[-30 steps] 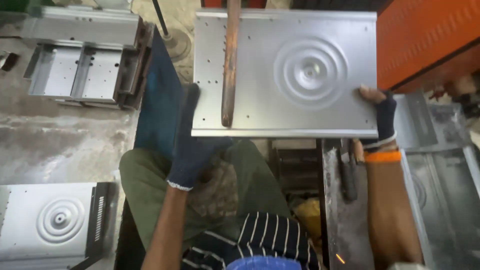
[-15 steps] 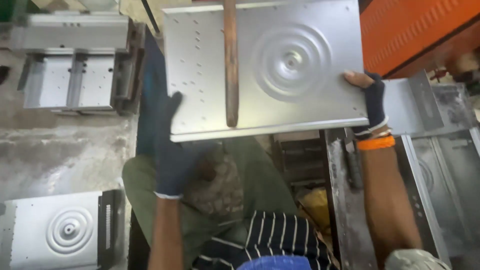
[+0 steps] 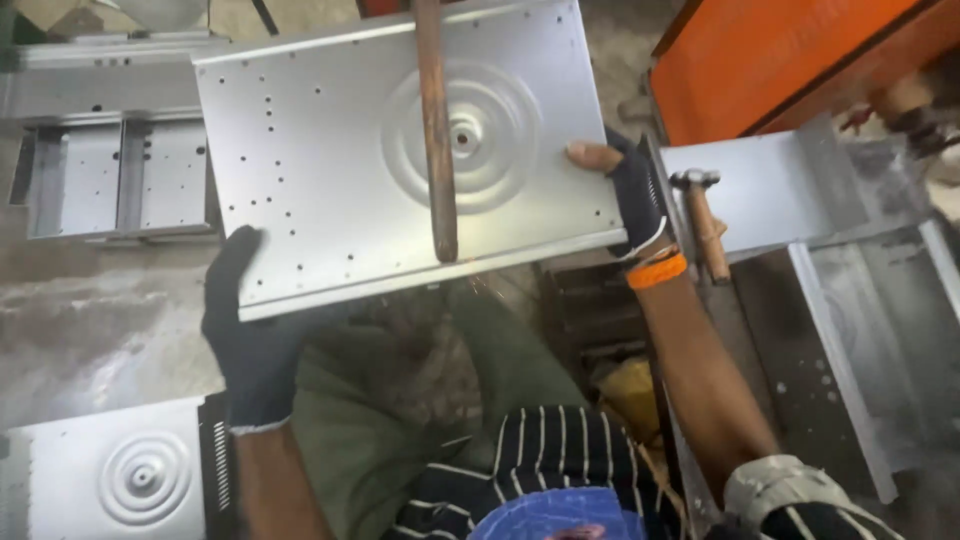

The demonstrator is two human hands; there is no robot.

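left hand + right hand | hold metal panel | hammer nearby

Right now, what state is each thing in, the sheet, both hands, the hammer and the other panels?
Metal sheet: held up flat, tilted, under a brown bar.
Left hand: gloved, gripping the sheet's near left corner.
Right hand: gloved with bare fingertips, gripping the sheet's right edge.
Hammer: lying idle on the bench at right.
Stamped panel: lying flat, lower left.
Folded panels: stacked, upper left.
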